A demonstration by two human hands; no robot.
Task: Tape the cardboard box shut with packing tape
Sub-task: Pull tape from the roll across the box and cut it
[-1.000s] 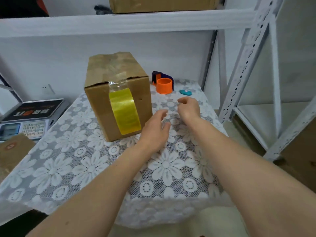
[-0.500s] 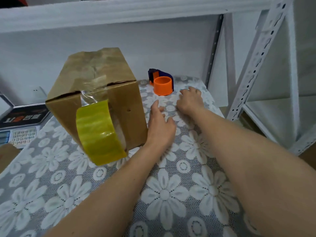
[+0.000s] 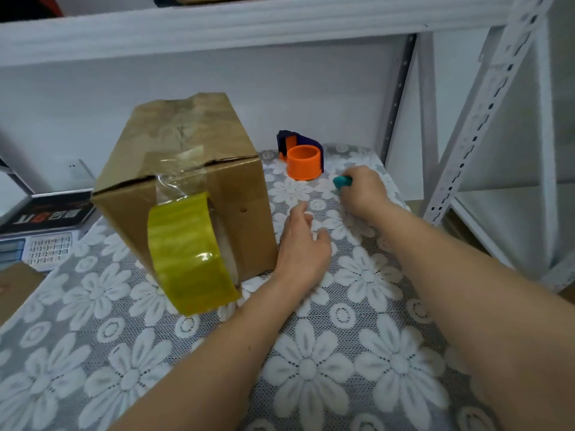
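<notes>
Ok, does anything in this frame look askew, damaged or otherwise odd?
Yes. The tape roll hangs off the cardboard box front by its own uncut strip instead of lying on the table. The box top is creased and its front flap edge gapes slightly. The right hand grips a small teal object.

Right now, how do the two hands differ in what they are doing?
The right hand grips a small teal object near the orange tape holder; the left hand holds nothing. The left hand is beside the cardboard box; the right hand is farther from it. Both are over the tablecloth.
</notes>
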